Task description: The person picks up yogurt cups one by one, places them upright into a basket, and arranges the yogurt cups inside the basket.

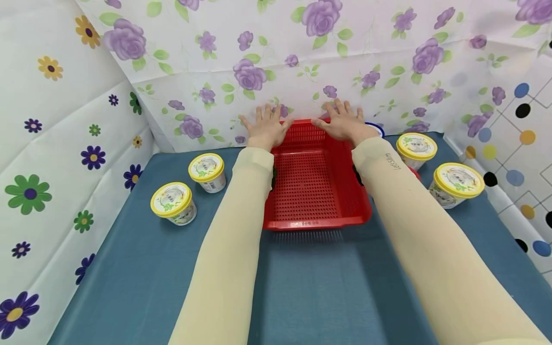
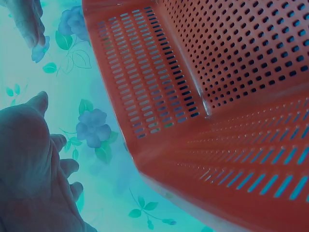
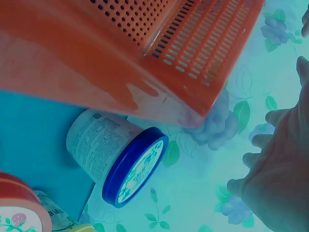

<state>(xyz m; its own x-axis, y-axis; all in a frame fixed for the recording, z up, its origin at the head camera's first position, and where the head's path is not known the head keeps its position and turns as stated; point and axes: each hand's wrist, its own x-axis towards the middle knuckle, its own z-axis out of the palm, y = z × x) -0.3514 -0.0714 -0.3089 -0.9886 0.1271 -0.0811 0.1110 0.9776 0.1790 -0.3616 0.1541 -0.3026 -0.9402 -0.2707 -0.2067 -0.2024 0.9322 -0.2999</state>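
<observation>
A red perforated plastic basket (image 1: pixel 315 224) stands on the blue cloth between my forearms, and nothing lies in it. Above its far left corner is my left hand (image 1: pixel 266 128), fingers straight and spread. My right hand (image 1: pixel 345 123) is held the same way over the far right corner. Neither holds anything. In the left wrist view the left hand (image 2: pixel 34 169) is apart from the basket wall (image 2: pixel 145 72); the right wrist view likewise shows a gap between the right hand (image 3: pixel 280 169) and the basket. Whether either wrist touches the rim is hidden in the head view.
Two yellow-lidded tubs (image 1: pixel 171 203) stand left of the basket, two more (image 1: pixel 458 184) at the right. A blue-lidded tub (image 3: pixel 116 154) and a red-lidded tub (image 3: pixel 21 210) are beside the basket's right side, mostly behind my right arm. A flowered sheet (image 1: pixel 207 72) hangs behind.
</observation>
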